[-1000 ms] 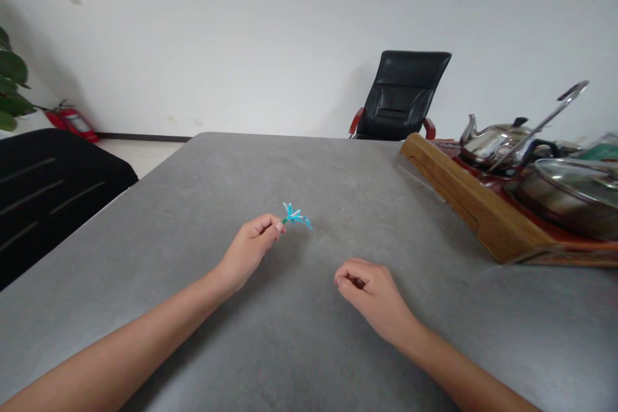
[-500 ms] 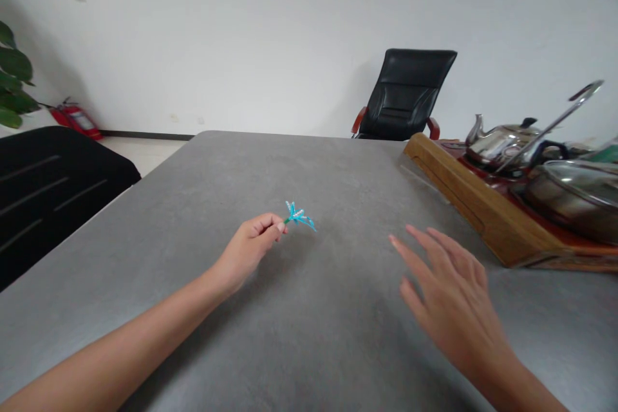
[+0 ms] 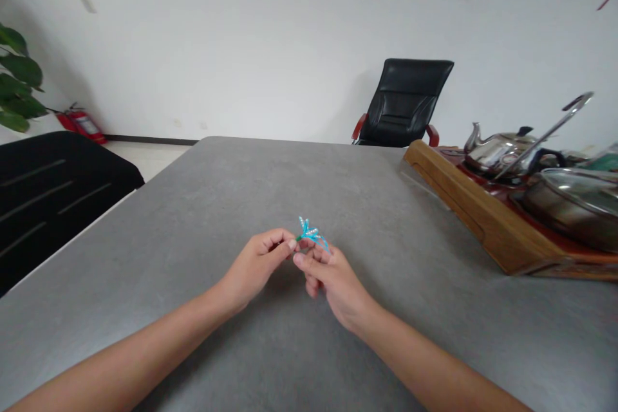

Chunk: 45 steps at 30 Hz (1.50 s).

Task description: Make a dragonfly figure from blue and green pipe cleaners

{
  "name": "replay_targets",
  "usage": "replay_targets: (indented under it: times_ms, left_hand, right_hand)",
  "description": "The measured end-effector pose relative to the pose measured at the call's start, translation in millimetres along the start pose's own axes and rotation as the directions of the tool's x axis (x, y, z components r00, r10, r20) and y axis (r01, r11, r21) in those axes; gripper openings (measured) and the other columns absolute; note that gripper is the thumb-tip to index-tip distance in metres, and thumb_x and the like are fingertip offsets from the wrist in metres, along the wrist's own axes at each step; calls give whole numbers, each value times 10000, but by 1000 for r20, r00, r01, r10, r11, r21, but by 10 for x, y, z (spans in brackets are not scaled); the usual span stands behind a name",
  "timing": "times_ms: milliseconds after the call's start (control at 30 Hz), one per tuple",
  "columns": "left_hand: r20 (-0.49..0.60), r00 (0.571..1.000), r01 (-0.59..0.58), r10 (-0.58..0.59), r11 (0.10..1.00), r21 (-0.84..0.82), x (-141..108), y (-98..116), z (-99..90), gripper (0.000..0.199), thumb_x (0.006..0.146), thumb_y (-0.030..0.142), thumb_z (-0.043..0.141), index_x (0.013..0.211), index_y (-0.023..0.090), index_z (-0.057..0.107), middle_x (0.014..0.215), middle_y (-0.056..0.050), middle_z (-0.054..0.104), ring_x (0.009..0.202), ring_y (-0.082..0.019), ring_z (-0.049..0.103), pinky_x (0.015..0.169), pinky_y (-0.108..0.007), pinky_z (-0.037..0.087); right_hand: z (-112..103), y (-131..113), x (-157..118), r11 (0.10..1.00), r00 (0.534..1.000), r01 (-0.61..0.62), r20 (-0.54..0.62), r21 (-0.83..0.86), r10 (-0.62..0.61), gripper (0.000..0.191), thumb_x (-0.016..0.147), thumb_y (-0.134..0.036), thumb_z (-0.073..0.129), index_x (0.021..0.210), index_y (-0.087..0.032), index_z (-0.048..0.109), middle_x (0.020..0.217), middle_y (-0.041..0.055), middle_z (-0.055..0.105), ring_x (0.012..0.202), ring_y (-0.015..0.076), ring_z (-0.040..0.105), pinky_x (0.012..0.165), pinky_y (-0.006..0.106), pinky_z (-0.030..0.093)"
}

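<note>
A small artificial flower (image 3: 309,232) has thin bright blue strips, some with white specks, and a short green stem. It is held just above the grey table (image 3: 232,190). My left hand (image 3: 263,264) pinches the green stem between thumb and forefinger. From the right, my right hand (image 3: 333,280) meets the flower with curled fingers, its thumb and forefinger closed in around the flower's base beside my left fingertips. Blue strips reach over the right forefinger. How firmly the right fingertips grip is partly hidden.
On the right stands a wooden tray (image 3: 463,215) with a metal teapot (image 3: 502,153), a lidded pot (image 3: 574,206) and a long-handled metal utensil (image 3: 545,135). A black chair (image 3: 410,103) is behind the table. At left are a black-covered surface (image 3: 58,187), a plant (image 3: 22,84) and a red fire extinguisher (image 3: 87,125).
My right hand has come in from the right, its spread fingers curling in at the flower. My left hand keeps its pinch on the stem. The camera view has tilted up slightly.
</note>
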<state>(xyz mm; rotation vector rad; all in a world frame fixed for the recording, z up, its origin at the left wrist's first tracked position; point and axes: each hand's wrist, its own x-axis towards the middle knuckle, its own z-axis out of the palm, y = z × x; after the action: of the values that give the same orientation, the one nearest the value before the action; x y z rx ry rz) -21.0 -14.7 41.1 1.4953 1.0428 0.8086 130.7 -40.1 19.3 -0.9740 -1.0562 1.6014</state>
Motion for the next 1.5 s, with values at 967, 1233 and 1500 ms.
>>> replay_targets:
  times_ms: [967,1233,1500]
  left_hand:
    - [215,974,123,-70,962,-245,18,27,-111,162,827,298,596,825,141,553,668,29,555,472,-39,316,432,-169,201]
    - [413,908,103,-71,993,-56,3,99,-160,156,815,288,596,781,136,601,654,23,580,542,-70,407,522,-185,284]
    - [514,852,59,-102,993,100,-46,103,-150,101,815,203,550,784,140,623,650,25,587,599,-90,474,578,-193,325]
  right_hand:
    - [-245,-13,-61,961,977,-211,19,179,211,264,681,-312,745,716,-168,526,472,-134,205,410,34,58,362,199,50]
    - [-363,-65,27,965,984,-173,-1,-195,177,166,659,-301,678,686,-155,602,500,-72,424,420,47,245,394,204,122]
    - [-426,-162,42,921,993,-26,93,-389,67,207,728,-360,660,707,-156,633,549,-55,425,514,79,321,497,222,241]
